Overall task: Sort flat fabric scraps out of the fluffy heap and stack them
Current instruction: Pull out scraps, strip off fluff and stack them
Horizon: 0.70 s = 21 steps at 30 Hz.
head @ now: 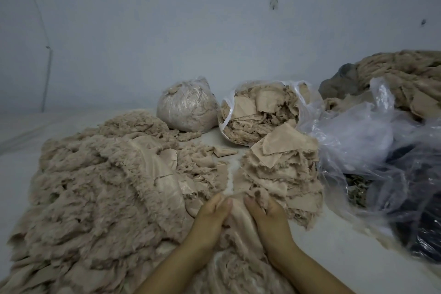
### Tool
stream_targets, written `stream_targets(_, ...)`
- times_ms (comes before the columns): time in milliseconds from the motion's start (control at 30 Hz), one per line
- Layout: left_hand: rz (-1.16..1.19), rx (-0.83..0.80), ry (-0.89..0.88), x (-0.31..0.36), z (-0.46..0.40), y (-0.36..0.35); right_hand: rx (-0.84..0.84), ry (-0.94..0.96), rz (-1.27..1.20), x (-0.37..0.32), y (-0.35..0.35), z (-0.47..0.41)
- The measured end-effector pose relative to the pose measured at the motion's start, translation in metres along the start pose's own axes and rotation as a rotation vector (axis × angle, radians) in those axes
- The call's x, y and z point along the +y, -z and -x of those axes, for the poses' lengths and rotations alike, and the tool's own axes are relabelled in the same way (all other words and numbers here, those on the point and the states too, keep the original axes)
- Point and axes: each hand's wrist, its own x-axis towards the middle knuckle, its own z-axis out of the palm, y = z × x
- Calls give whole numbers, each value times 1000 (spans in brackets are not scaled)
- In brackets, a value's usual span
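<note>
A big fluffy beige heap (95, 188) of frayed fabric spreads over the left half of the surface. A stack of flat beige scraps (281, 169) stands right of centre, its top piece tilted. Between them, near the front, a beige scrap (237, 212) is held by both hands. My left hand (211, 217) grips its left edge with curled fingers. My right hand (267, 215) grips its right side, fingertips buried in frayed fabric at the foot of the stack.
A tied plastic bag of fluff (187, 106) and an open bag of scraps (260, 112) stand at the back. Crumpled clear plastic (372, 145) over dark material lies to the right, with another beige pile (405, 79) behind it. A pale wall rises behind.
</note>
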Motion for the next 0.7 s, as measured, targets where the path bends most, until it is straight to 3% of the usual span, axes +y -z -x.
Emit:
stream_targets(67,78,119,25,-2,-5,-6,-47,41,-1,0,-7,3)
stream_targets(167,-32,275,-63,-8,-13,-1,-43,58,39,1,-8,2)
stream_targets(367,-328,243,-225,-6,-13,14,68,-58,-148,1,5,-4)
stream_targets(500,-352,210,-266,1,-10,18,80,-101,-125,2,6,-4)
stream_targets(633,-362,1,-255,4,-1,14,-176,13,57,-1,4,1)
stream_targets(700,-387,-10,-259,2,1,12,-205,58,150,-1,1,3)
